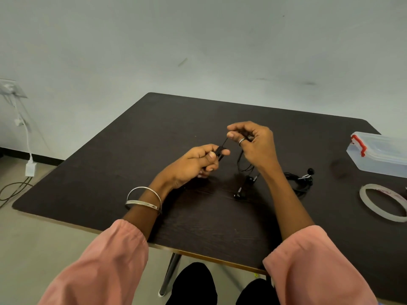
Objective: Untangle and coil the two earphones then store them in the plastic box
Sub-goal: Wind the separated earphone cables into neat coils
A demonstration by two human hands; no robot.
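My left hand [198, 161] pinches a small bundle of black earphone cable [221, 151] between thumb and fingers above the dark table [154, 139]. My right hand [255, 142] holds the same cable higher up, with a taut strand running between both hands. The rest of this cable hangs down from my right hand, and its earbuds [241, 191] lie on the table below. A second black earphone [302, 180] lies in a loose heap to the right of my right forearm. The clear plastic box [381, 154] with red latches stands shut at the far right edge.
A roll of tape [382, 202] lies on the table in front of the box. A white charger and cables [29, 166] hang from the wall at the left. My knees are under the table's near edge.
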